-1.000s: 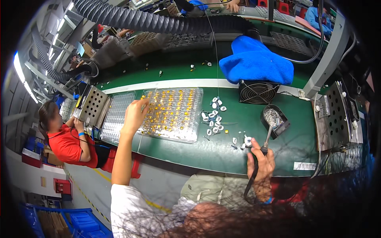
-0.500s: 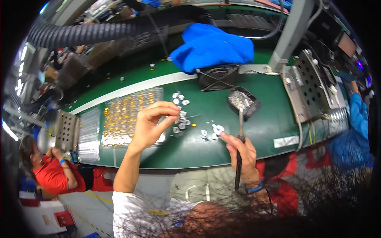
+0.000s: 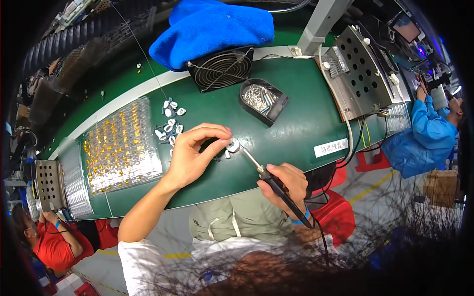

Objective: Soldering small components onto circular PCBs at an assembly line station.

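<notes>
My right hand (image 3: 292, 185) is wrapped round the black handle of a soldering iron (image 3: 253, 161). The iron's metal tip points up and left, close beside a small white round part (image 3: 233, 146) on the green bench. My left hand (image 3: 193, 153) is closed in a pinch, with thumb and forefinger at the left edge of that part. What lies between those fingertips is too small to make out. More small white parts (image 3: 170, 112) with dark pieces lie loose beyond the left hand, some partly hidden behind it.
A clear tray of small yellow pieces (image 3: 121, 143) lies left. A black scoop-shaped box of metal bits (image 3: 259, 98) sits ahead, near a fan (image 3: 222, 69) with blue cloth (image 3: 212, 32) on top. Perforated metal housing (image 3: 353, 74) stands right. People sit at both sides.
The soldering iron's tip has come from near the box of metal bits down to the white round part. My left hand has moved right to that part. The whole view has shifted.
</notes>
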Demonstrator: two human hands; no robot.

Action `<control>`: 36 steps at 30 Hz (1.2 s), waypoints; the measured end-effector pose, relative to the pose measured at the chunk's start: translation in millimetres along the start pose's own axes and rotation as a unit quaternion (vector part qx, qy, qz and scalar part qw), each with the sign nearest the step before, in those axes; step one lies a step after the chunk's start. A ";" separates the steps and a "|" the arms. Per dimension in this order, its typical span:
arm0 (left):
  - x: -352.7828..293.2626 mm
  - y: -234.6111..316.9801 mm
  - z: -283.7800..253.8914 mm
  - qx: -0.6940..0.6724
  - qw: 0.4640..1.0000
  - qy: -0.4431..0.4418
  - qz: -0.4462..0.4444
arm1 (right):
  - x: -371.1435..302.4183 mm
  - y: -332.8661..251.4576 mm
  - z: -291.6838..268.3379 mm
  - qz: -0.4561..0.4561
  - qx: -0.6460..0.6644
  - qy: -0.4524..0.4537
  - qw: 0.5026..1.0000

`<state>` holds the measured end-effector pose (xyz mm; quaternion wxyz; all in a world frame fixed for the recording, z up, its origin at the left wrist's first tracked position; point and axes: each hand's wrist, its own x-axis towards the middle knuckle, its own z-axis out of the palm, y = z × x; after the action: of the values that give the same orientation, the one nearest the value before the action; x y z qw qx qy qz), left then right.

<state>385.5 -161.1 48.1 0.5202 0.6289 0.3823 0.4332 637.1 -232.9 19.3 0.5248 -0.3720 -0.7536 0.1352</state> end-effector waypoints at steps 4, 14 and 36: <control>-0.2 -0.8 5.2 -0.017 0.999 0.016 -0.035 | 5.2 -1.0 0.9 0.011 -0.004 -0.021 1.000; -2.2 -3.7 4.6 -0.040 0.998 0.028 -0.043 | 7.9 -0.4 5.9 0.000 -0.024 -0.034 0.999; -1.2 -3.8 5.8 -0.024 0.999 0.020 -0.044 | 9.4 -2.5 -1.1 0.014 -0.023 -0.037 0.999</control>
<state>390.4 -163.5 43.6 0.5462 0.5898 0.4093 0.4316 635.4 -228.2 27.7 0.4861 -0.3891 -0.7700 0.1393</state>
